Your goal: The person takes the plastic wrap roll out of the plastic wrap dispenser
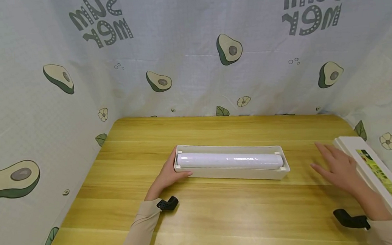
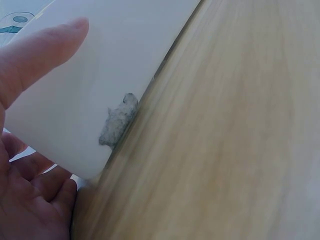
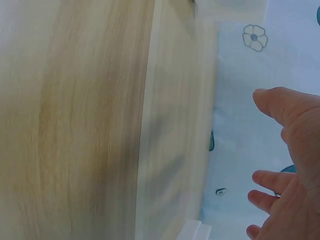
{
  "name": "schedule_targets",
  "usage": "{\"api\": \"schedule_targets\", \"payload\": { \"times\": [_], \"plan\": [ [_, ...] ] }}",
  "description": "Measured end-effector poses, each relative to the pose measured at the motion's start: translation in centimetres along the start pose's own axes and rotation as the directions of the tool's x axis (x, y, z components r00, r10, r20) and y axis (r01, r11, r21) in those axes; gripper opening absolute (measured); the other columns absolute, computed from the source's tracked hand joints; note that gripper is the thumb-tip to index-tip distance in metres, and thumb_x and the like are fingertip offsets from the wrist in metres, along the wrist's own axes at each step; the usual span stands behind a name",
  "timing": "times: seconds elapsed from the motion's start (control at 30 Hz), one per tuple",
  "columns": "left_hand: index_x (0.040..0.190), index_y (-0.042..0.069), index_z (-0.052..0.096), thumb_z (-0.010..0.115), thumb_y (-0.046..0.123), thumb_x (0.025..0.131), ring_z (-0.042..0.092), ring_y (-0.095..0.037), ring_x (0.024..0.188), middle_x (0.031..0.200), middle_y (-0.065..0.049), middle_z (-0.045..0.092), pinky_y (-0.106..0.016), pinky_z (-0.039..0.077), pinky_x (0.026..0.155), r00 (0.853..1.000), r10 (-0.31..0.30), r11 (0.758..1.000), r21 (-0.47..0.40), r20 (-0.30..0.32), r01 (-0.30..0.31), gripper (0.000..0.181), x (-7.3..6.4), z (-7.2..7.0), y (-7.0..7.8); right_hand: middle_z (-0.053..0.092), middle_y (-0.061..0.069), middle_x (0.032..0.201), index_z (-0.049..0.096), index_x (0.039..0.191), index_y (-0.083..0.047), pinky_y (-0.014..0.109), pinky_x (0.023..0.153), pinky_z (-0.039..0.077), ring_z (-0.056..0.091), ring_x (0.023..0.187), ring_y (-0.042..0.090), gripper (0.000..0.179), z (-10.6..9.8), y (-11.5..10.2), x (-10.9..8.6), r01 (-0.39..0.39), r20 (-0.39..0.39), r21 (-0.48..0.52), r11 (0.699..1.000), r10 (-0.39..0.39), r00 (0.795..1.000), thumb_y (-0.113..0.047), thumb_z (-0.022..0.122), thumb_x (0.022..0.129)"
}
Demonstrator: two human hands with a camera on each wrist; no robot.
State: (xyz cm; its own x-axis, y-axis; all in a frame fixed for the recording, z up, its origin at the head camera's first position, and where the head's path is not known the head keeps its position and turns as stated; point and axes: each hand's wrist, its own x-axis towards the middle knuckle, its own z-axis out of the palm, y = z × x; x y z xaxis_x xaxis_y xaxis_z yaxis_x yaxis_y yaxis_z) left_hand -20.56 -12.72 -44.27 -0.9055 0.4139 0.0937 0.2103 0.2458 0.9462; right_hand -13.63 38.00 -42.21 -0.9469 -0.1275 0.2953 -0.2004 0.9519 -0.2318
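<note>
"White dispenser box (image 1: pixel 233 174), one, lidless. It is lying on its base near the middle of the wood-grain table (image 1: pixel 243 218), holding a film roll (image 1: pixel 229 160). Which way is the long axis running?"

"Left to right across the person's front, the right end angling slightly nearer the person. The roll is lying lengthwise inside, matching that axis."

"Hands, two. Condition?"

"Left hand (image 1: pixel 168 175): grasping the box's left end, the thumb pressing along the near wall, the other fingers going round the end. Right hand (image 1: pixel 340 169): holding nothing, its fingers extending loosely, spread apart."

"Which hand is lying nearer?"

"Left, by contact. The box is extending rightward from that grip; its free right end is pointing towards the right hand, with a gap between them."

"Item beside the right hand?"

"Long white cover (image 1: pixel 366 171), bearing a green-and-yellow label (image 1: pixel 390 186). It is lying at the table's right edge, slanting towards the person, so its axis is running well across that of the box. Whether the right hand is touching it, I cannot tell."

"Marks on the box?"

"One: a rough grey patch (image 2: pixel 119 122), showing low on the wall near the left hand in the left wrist view."

"Backdrop?"

"Pale avocado-print cloth (image 1: pixel 183 36), hanging behind the table and along both sides."
</note>
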Motion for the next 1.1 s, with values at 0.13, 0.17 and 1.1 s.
{"api": "schedule_targets", "payload": {
  "times": [0.13, 0.17, 1.1],
  "plan": [
    [0.148, 0.009, 0.019, 0.077, 0.005, 0.074, 0.052, -0.027, 0.111, 0.132, -0.019, 0.047, -0.036, 0.046, 0.093, 1.0, -0.001, 1.0, -0.004, 0.001, 0.001, 0.094, 0.0, 0.0, 0.0, 0.032, 0.039, 0.134, 0.017, 0.15, -0.012, 0.072, 0.084, 0.016, 0.028, 0.116, 0.058, 0.072, 0.1, -0.3, 0.1, -0.023, 0.021, 0.008, 1.0, 0.022, 1.0, -0.033, 0.055, 0.093],
    [0.148, 0.008, 0.019, 0.077, 0.005, 0.074, 0.051, -0.027, 0.111, 0.132, -0.019, 0.047, -0.036, 0.046, 0.093, 1.0, 0.0, 1.0, -0.005, 0.001, 0.0, 0.094, 0.0, 0.0, -0.1, 0.031, 0.039, 0.134, 0.017, 0.15, -0.012, 0.072, 0.085, 0.016, 0.028, 0.117, 0.058, 0.072, 0.1, -0.4, 0.2, -0.027, 0.025, 0.009, 1.0, 0.027, 0.999, -0.033, 0.055, 0.093],
    [0.148, 0.006, 0.019, 0.077, 0.005, 0.073, 0.051, -0.028, 0.112, 0.132, -0.019, 0.047, -0.038, 0.045, 0.094, 1.0, 0.006, 1.0, -0.001, 0.0, -0.006, 0.094, 0.1, 0.0, -0.2, 0.032, 0.037, 0.135, 0.016, 0.151, -0.015, 0.073, 0.09, 0.017, 0.029, 0.119, 0.056, 0.075, -0.2, -3.2, 1.3, 0.04, 0.046, -0.037, 0.999, -0.039, 0.998, -0.033, 0.058, 0.092]
  ]
}}
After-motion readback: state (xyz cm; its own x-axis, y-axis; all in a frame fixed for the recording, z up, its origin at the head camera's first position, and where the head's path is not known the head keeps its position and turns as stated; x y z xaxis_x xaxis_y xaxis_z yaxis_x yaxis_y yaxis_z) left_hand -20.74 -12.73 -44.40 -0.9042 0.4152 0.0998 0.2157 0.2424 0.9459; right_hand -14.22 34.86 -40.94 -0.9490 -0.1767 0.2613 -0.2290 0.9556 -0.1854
